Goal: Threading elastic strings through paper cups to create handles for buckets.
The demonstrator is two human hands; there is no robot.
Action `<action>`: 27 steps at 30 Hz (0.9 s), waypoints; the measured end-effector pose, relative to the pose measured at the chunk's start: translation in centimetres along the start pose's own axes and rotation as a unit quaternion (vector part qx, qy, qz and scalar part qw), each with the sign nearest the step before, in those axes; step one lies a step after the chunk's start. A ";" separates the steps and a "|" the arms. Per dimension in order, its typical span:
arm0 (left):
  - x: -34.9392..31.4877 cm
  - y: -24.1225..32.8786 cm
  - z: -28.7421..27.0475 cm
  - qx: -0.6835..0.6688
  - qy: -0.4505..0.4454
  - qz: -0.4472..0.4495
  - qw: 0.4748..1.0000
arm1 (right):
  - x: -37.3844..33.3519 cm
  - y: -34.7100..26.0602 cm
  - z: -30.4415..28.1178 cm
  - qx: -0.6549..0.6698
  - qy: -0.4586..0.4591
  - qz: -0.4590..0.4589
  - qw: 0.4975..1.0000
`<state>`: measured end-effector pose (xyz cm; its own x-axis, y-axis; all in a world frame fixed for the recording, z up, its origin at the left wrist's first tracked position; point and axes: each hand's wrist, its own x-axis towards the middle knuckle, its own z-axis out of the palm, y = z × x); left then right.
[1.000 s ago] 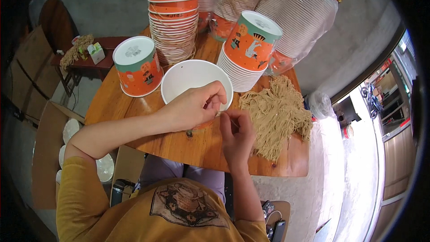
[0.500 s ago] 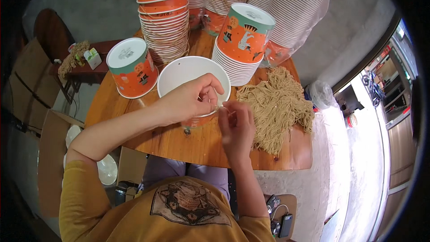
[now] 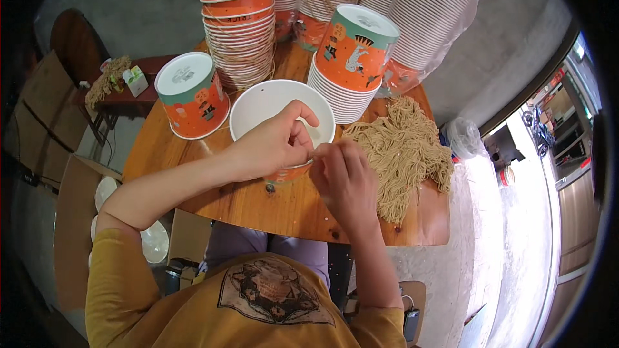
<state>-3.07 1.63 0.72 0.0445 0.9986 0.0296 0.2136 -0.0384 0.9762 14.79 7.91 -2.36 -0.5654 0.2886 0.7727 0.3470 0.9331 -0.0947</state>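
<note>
An open paper bucket (image 3: 271,103), white inside and orange outside, stands upright on the round wooden table (image 3: 258,200). My left hand (image 3: 274,145) grips its near rim, thumb and fingers curled over the edge. My right hand (image 3: 345,177) is beside it at the rim, fingertips pinched on a thin tan string that I can barely make out. A heap of tan twine pieces (image 3: 403,151) lies just right of my right hand.
Stacks of upturned orange and teal paper buckets (image 3: 238,26) (image 3: 348,58) and one single upturned bucket (image 3: 191,95) crowd the far side of the table. Bagged stacks of cups (image 3: 419,13) stand behind. Cardboard boxes with white lids (image 3: 109,193) sit on the floor at left.
The view has shifted a little. Both hands stay at the bucket's near rim, with the right hand's fingers working closer to the left hand.
</note>
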 end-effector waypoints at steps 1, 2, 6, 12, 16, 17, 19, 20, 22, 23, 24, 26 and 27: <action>-0.1 0.0 0.0 0.017 -0.004 0.003 1.000 | 0.2 -0.1 0.0 0.046 -0.033 0.052 0.997; -0.1 0.1 0.0 0.033 -0.008 0.006 0.999 | 0.3 -0.2 0.1 0.091 -0.066 0.103 0.988; -0.1 -0.2 -0.1 0.041 -0.007 -0.012 0.999 | 1.0 0.3 -0.3 0.310 -0.141 0.282 0.897; 0.0 -0.2 -0.4 0.026 -0.014 -0.005 1.000 | 0.1 0.9 -0.1 0.472 -0.147 0.352 0.795; 0.0 -0.2 -0.4 0.021 -0.015 -0.004 1.000 | -0.2 0.0 0.1 0.338 -0.087 0.237 0.907; 0.0 -0.2 -0.4 0.024 -0.014 -0.006 1.000 | -0.2 -0.1 0.0 0.280 -0.075 0.192 0.938; 0.0 -0.3 -0.4 0.026 -0.013 0.007 1.000 | -0.2 -0.1 0.1 0.241 -0.073 0.174 0.952; 0.0 -0.3 -0.4 0.030 -0.013 0.020 0.999 | -0.3 -0.2 0.1 0.202 -0.070 0.156 0.964; 0.1 -0.5 -0.5 0.033 -0.014 0.028 0.999 | -0.2 -0.5 0.3 0.154 -0.036 0.132 0.979; 0.1 -0.6 -0.5 0.036 -0.015 0.036 0.999 | -0.1 -0.6 0.4 0.105 -0.002 0.106 0.989; 0.1 -0.5 -0.4 0.036 -0.014 0.036 0.999 | -0.1 -0.8 0.3 0.106 -0.002 0.106 0.989; 0.0 -0.4 -0.3 0.031 -0.003 0.019 0.999 | -0.1 -1.0 0.1 0.116 -0.012 0.132 0.984; 0.0 -0.4 -0.3 0.031 -0.003 0.020 0.999 | -0.1 -1.0 0.1 0.116 -0.012 0.132 0.984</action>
<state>-3.47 1.63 0.42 0.0595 0.9960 0.0660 0.2710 -0.0797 0.9593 14.44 6.99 -2.43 -0.4964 0.5302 0.6873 0.3060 0.8478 -0.4330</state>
